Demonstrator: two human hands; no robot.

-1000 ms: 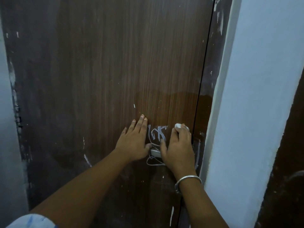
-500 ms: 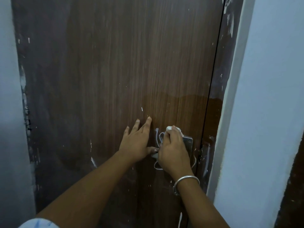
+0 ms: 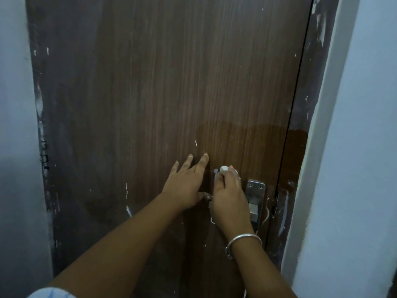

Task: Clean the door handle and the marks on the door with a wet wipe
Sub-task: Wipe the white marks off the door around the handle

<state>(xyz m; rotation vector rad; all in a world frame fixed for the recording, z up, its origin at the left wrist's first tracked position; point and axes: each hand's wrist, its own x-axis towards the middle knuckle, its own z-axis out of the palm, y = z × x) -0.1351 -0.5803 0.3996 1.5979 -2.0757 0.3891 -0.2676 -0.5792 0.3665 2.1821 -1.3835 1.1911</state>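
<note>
A dark brown wooden door (image 3: 163, 87) fills the view. My right hand (image 3: 229, 196) presses a bunched white wet wipe (image 3: 223, 168) against the door, just left of the metal handle plate (image 3: 255, 192). It covers most of the white scribbled marks; a bit of white line (image 3: 212, 221) shows below it and another curl (image 3: 267, 214) right of the plate. My left hand (image 3: 184, 183) lies flat on the door with fingers spread, its thumb touching the right hand. The handle lever itself is hidden behind my right hand.
A pale wall (image 3: 365, 147) and the door frame (image 3: 300, 147) stand to the right, another pale wall (image 3: 15, 125) to the left. Small white flecks and scratches (image 3: 128, 210) dot the door. A glossy wet patch (image 3: 247, 143) sits above the handle.
My right hand with the wipe has slid left across the scribble, uncovering the metal handle plate. The left hand stays flat on the door. The view has shifted so the door sits further right.
</note>
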